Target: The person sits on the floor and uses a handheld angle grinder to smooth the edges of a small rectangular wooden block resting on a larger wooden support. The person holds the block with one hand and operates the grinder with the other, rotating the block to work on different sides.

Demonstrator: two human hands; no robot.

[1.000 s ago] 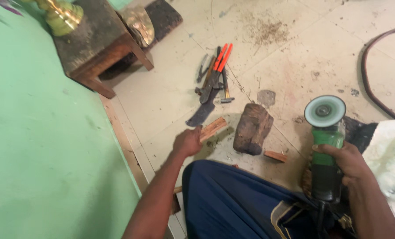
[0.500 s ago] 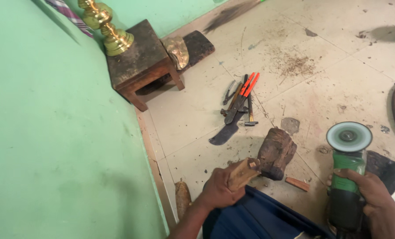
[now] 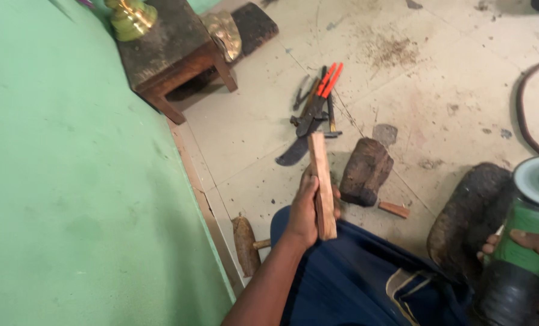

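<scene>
No packages, labels, signs or screens show in this view.
</scene>
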